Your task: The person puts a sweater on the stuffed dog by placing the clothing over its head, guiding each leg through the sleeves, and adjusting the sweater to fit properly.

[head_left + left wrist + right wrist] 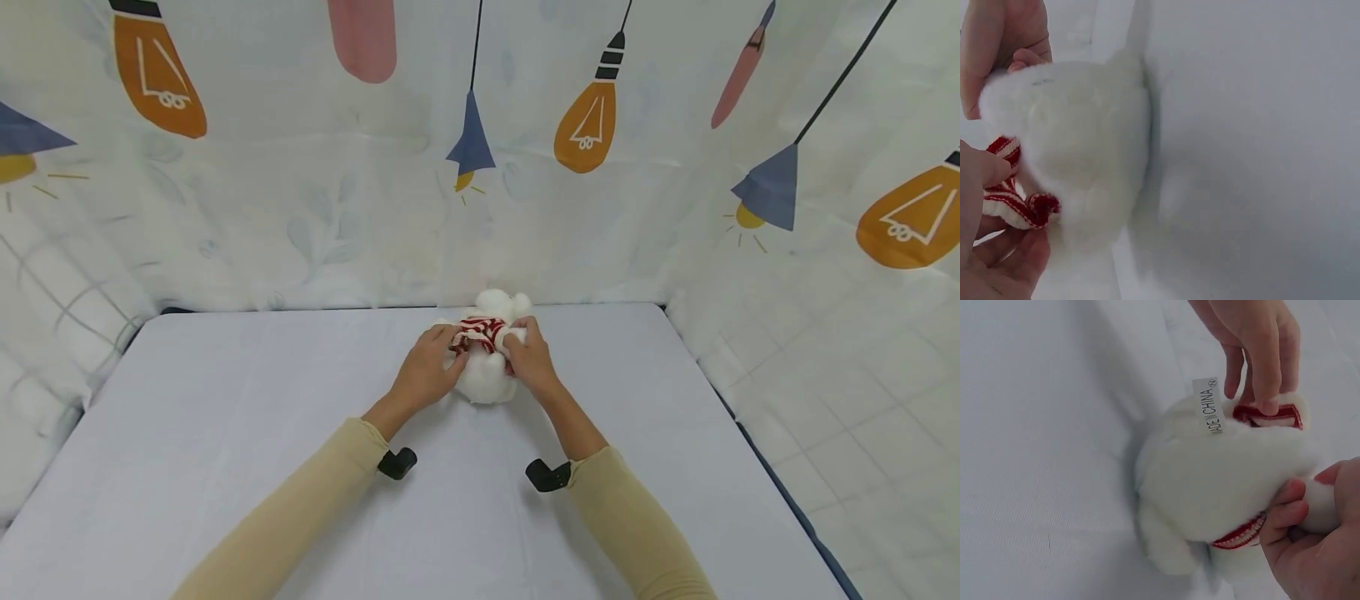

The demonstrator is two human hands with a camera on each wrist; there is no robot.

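A white plush toy (pixel 487 382) lies near the far edge of the table, its round head (pixel 495 302) pointing away from me. It wears a red-and-white striped knit garment (pixel 480 330), partly bunched. From the left, my left hand (pixel 426 368) pinches the garment's edge between thumb and fingers; in the left wrist view the striped edge (pixel 1013 209) stands off the white fur. On the other side, my right hand (pixel 532 360) grips a stubby white limb (pixel 1320 506) of the toy. The right wrist view shows a "MADE IN CHINA" label (pixel 1210 406) on the fur.
A white-covered table (pixel 247 400) spreads out around the toy. Behind it hangs a printed curtain (pixel 405 225) with lamp and bulb pictures, close to the far edge. Black wrist cameras (pixel 397 463) sit on both forearms.
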